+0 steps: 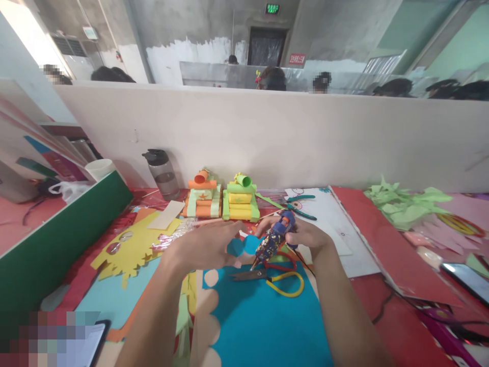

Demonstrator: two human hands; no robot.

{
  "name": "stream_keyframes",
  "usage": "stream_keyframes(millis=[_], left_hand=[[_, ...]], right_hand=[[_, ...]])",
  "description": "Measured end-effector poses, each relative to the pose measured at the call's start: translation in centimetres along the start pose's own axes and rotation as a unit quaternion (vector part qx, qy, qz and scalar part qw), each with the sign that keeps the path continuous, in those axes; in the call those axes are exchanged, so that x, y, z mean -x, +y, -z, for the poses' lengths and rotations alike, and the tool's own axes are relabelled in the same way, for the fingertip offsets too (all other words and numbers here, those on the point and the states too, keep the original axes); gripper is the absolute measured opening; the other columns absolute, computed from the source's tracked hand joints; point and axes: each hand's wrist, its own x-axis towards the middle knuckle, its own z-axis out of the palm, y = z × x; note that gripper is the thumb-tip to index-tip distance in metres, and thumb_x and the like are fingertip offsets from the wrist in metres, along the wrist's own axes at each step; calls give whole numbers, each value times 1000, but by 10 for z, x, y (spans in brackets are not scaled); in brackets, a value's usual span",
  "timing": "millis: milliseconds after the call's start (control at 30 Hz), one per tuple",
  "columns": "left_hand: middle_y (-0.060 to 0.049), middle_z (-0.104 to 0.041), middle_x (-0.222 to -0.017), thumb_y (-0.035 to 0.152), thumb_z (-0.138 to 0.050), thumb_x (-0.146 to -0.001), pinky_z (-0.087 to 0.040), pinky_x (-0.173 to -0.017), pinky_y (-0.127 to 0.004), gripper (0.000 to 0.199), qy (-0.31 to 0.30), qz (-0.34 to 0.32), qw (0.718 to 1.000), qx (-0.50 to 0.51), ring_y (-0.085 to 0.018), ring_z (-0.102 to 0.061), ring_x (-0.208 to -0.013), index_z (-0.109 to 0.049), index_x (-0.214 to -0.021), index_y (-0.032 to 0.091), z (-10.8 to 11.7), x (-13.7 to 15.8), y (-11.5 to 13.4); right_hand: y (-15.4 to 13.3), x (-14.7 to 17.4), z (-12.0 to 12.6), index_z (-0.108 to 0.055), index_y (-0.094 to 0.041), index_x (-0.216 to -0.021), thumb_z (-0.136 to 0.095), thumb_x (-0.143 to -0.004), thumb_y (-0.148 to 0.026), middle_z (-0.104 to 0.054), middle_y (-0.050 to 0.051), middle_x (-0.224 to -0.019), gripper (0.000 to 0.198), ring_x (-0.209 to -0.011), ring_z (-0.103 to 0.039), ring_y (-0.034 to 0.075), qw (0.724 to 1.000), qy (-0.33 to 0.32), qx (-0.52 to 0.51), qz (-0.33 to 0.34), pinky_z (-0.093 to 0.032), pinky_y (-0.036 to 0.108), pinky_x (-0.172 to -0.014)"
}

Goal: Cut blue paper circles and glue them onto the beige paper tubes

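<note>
My right hand [309, 234] is wrapped round a blue hot glue gun [271, 242] with an orange part, its body speckled and its nozzle pointing down and left. My left hand [208, 247] is closed by the edge of a small blue paper circle [235, 247], which it seems to pinch. Touching that circle is a second blue paper circle [251, 244], near the gun. Below the nozzle, scissors [250, 276] with a red and a yellow handle lie on a blue sheet [263, 321] with scalloped cuts along its left side.
Two paper tank models, one orange [202, 199] and one yellow-green [240, 199], stand by the white partition [267, 132]. A water bottle [162, 173] is left of them. Teal-handled pliers [301, 206] lie right. Yellow cut paper [133, 244], phones and a cord surround the work.
</note>
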Motion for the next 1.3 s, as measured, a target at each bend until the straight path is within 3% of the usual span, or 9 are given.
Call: stream_keyframes(millis=[267, 600, 700, 867, 967, 1067, 1133, 1300], left_hand=[[-11, -69, -112, 47, -67, -84, -46, -84, -34, 49, 8, 1, 1000, 13, -30, -63, -107, -56, -126, 24, -1, -2, -2], [-9, -61, -136, 53, -73, -78, -48, -87, -34, 72, -24, 38, 997, 56, -29, -61, -116, -48, -140, 28, 9, 7, -6], [-6, -64, -130, 52, -67, -83, -49, -83, -31, 55, 2, 51, 995, 86, -26, -62, -112, -55, -132, 30, 15, 13, -13], [-2, -72, -101, 44, -57, -91, -47, -72, -27, 24, 55, 49, 993, 94, -19, -65, -89, -66, -104, 25, 23, 16, -17], [-1, -71, -86, 41, -55, -92, -44, -66, -26, 23, 89, 43, 991, 85, -16, -62, -76, -67, -86, 22, 25, 15, -14], [0, -70, -79, 38, -54, -92, -42, -63, -26, 24, 124, 41, 989, 70, -14, -60, -69, -68, -82, 21, 26, 16, -11], [1, -69, -74, 36, -55, -90, -41, -60, -25, 22, 116, 50, 990, 69, -13, -58, -65, -70, -80, 21, 26, 17, -10], [2, -69, -70, 34, -64, -81, -36, -52, -25, 16, 32, 73, 993, 88, -13, -57, -61, -69, -72, 22, 26, 22, -6]], right_hand=[[1, 2, 0, -66, -14, -121, -69, -82, -65, -70, 12, -107, 64, -102, -65, 27, 1000, 2, -13, -5, -52, 36, -85], [1, 5, 3, -67, -12, -118, -68, -78, -71, -70, 10, -96, 71, -87, -65, 23, 1000, 21, 9, -14, -52, 30, -73], [1, 6, 2, -68, -12, -115, -67, -77, -72, -71, 9, -89, 71, -78, -65, 21, 1000, 20, 5, -23, -53, 30, -71], [-3, 4, 0, -70, -13, -113, -67, -79, -70, -71, 9, -90, 67, -78, -65, 21, 1000, 9, -8, -19, -54, 32, -76], [-4, 2, -1, -69, -13, -115, -68, -79, -69, -71, 10, -93, 67, -79, -65, 21, 1000, 0, -15, -17, -54, 32, -75], [-4, 2, 0, -67, -13, -118, -67, -80, -68, -70, 10, -95, 66, -81, -66, 22, 1000, -8, -18, -19, -53, 31, -72], [-4, 2, 0, -66, -14, -119, -67, -80, -68, -71, 10, -94, 67, -84, -67, 23, 1000, -6, -17, -22, -53, 30, -68], [0, 3, 1, -66, -13, -119, -67, -79, -70, -71, 9, -91, 69, -85, -67, 24, 1000, -3, -12, -23, -53, 31, -69]])
